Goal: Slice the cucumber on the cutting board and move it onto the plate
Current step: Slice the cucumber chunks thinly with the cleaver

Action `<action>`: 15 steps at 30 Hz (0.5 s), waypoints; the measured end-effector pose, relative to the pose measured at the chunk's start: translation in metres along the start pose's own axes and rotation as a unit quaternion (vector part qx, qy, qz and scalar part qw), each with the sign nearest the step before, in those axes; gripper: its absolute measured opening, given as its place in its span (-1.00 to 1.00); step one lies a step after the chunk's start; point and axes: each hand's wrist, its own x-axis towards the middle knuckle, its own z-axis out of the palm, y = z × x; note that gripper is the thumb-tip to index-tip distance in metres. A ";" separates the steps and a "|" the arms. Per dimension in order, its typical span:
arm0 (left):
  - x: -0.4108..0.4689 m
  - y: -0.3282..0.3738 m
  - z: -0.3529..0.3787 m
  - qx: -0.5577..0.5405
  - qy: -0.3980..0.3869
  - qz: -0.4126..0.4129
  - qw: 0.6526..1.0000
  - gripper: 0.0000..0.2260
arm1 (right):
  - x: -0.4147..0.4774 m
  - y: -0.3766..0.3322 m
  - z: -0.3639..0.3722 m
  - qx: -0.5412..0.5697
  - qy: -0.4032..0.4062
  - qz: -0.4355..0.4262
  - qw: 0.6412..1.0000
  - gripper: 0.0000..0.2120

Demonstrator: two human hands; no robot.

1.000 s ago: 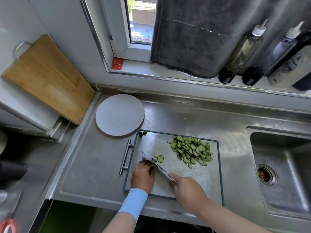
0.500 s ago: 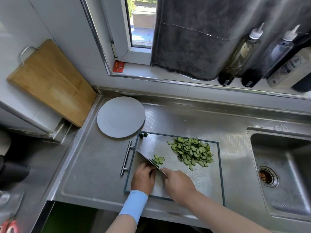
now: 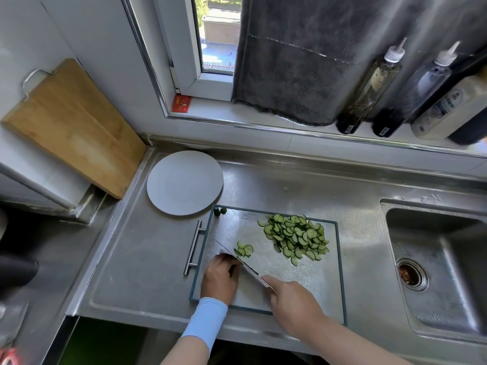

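Head view, positions taken from the cutting board [image 3: 303, 283]:

- Cutting board: steel-coloured, dark rim, bar handle on its left edge.
- My right hand [image 3: 292, 301]: over the near half of the board, clenched round the handle of the knife [image 3: 247, 268]; the blade runs toward the board's left edge.
- My left hand [image 3: 220, 279]: near-left on the board, fingers curled against the blade. I cannot tell what it holds, as its underside is hidden.
- Cucumber slices [image 3: 297, 239]: heaped on the far-right part of the board.
- Loose slices [image 3: 243, 251]: a few, mid-board, just right of the blade.
- Cucumber ends [image 3: 220, 210]: two, at the far-left corner.
- Plate [image 3: 184, 185]: grey, just beyond that corner.
- Sink [image 3: 434, 272]: right of the board.
- Wooden board [image 3: 71, 127]: far left, leaning on the wall.
- Red sticker [image 3: 181, 104]: on the sill beyond; its print is unreadable.
- Bottles [image 3: 369, 88]: on the sill, far right; labels are too small to read.
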 end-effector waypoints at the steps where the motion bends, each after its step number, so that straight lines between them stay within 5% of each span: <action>1: 0.000 0.000 0.000 -0.001 0.001 0.002 1.000 -0.79 | 0.002 -0.001 -0.001 0.004 -0.004 0.005 1.000 -0.72; 15: -0.006 -0.006 0.005 -0.002 0.010 0.028 1.000 -0.79 | 0.033 -0.023 0.004 0.016 -0.003 0.009 1.000 -0.65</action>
